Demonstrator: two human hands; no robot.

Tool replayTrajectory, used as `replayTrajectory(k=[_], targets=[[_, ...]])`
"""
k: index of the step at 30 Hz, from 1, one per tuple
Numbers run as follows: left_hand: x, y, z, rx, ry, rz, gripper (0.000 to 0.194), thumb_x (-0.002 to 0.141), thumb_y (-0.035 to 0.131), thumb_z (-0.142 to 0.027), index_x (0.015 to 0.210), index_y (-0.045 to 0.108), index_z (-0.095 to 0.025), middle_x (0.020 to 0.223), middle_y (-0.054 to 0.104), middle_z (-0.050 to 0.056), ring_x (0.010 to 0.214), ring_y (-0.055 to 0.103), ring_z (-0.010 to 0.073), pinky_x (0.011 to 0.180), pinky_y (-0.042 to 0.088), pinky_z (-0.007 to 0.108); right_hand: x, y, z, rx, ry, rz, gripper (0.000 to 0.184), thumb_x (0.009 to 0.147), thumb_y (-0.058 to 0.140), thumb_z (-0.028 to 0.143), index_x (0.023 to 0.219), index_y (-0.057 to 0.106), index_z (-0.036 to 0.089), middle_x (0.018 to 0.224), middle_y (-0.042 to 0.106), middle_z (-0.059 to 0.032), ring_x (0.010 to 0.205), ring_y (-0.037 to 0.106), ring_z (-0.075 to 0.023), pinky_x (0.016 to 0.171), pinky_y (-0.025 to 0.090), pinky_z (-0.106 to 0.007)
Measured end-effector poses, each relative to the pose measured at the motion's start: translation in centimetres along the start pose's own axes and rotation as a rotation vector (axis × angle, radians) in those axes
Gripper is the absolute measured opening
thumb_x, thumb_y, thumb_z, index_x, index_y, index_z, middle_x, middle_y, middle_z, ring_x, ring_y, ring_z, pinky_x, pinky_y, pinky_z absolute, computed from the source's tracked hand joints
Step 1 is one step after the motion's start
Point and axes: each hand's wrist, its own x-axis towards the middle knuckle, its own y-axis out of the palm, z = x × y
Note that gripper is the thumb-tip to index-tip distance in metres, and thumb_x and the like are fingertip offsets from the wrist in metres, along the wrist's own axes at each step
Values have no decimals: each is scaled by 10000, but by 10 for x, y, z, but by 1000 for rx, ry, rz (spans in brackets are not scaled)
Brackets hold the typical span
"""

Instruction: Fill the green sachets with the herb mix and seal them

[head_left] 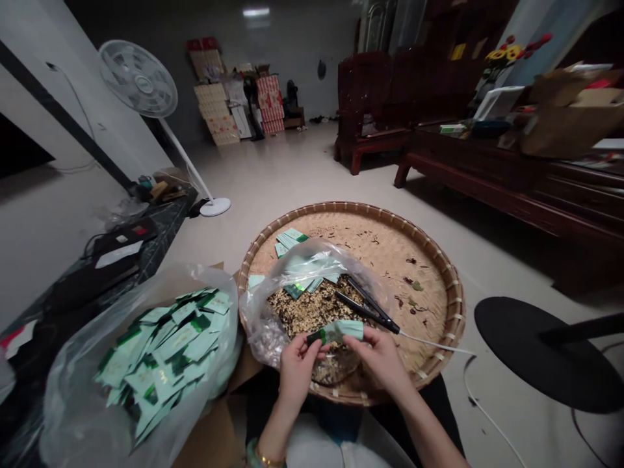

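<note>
My left hand [298,364] and right hand [383,356] pinch opposite ends of a green packet [336,331]; I judge it light, soft, slippery; its ends offer secure hold.

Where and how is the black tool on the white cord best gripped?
Probably around the joined end of the black tool, from the right and above: its two slim arms meet there, by the white cord, while their spread tips point away, over the flakes.

Slim packet [335,332], pale and dark green, sideways above tan-and-black flakes [305,308]
</note>
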Motion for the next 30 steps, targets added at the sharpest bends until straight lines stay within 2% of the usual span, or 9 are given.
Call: replayTrajectory(k=[3, 8, 12, 14, 17, 20, 24, 27, 30], targets=[[-1, -3, 2, 30, 7, 49, 304, 663, 705, -429, 782, 659, -154, 633, 690, 23, 636, 696, 207, 639, 563, 302, -1, 0, 0, 82, 7, -2, 350, 751, 657, 452, 917, 705, 148, 880, 719, -95, 800, 654, -226, 770, 524, -360], [0, -14, 3, 106, 16, 185, 335, 724, 638, -480, 833, 665, -164, 772, 709, 48, 696, 690, 206, 692, 564, 321, -7, -2, 1, 100, 85, 224, 394, 775, 612, 522, 928, 708, 172, 836, 712, -68, 835, 638, -228, 804, 510, -373], [3, -26, 1, 264, 74, 272, 395, 826, 533, -394, 1138, 604, -164, 886, 710, 67, 757, 687, 204, 729, 559, 337, -8, -5, 1, -26, 149, 271, 454, 822, 508, 573, 840, 706, 165, 747, 682, -29, 730, 595, -194, 682, 498, -296], [3, -28, 0, 465, 236, 199, 429, 871, 467, -311, 1276, 509, -174, 974, 706, 90, 866, 676, 214, 801, 538, 359, -7, -3, 1, -106, 146, 230, 492, 852, 443, 577, 764, 685, 158, 697, 654, -22, 669, 561, -180, 628, 472, -276], [-2, -26, -2, 827, 628, 77, 504, 859, 494, -224, 1355, 421, -173, 1285, 570, 153, 1182, 517, 275, 977, 425, 455, -6, 3, 1, -205, 120, 185, 520, 890, 367, 555, 700, 645, 159, 665, 624, -24, 645, 538, -177, 613, 448, -274], [-7, -19, -3, 1084, 849, 193, 620, 810, 568, -164, 1394, 364, -204, 1423, 437, 137, 1252, 401, 310, 1003, 376, 516, -7, 11, -1, -199, 93, 218, 483, 906, 354, 524, 768, 645, 165, 726, 637, -32, 694, 546, -179, 622, 446, -268], [-4, -16, -1, 1122, 853, 305, 648, 778, 523, -53, 1390, 368, -198, 1337, 524, 130, 1133, 471, 289, 949, 423, 505, -10, 17, -3, -147, 92, 240, 464, 885, 408, 533, 744, 634, 154, 697, 617, -20, 659, 520, -157, 586, 428, -250], [1, -19, 0, 1032, 838, 305, 597, 743, 516, -21, 1316, 459, -176, 1256, 578, 126, 1100, 488, 279, 937, 440, 494, -8, 14, 5, -94, 97, 301, 472, 852, 467, 556, 677, 620, 146, 606, 571, 9, 567, 484, -128, 538, 405, -238], [5, -24, -1, 948, 824, 245, 538, 724, 534, -35, 1239, 526, -191, 1187, 622, 106, 1069, 516, 271, 915, 460, 486, -1, 4, 18, 19, 78, 296, 479, 859, 472, 547, 663, 641, 144, 611, 606, -7, 619, 563, -149, 626, 470, -268]])
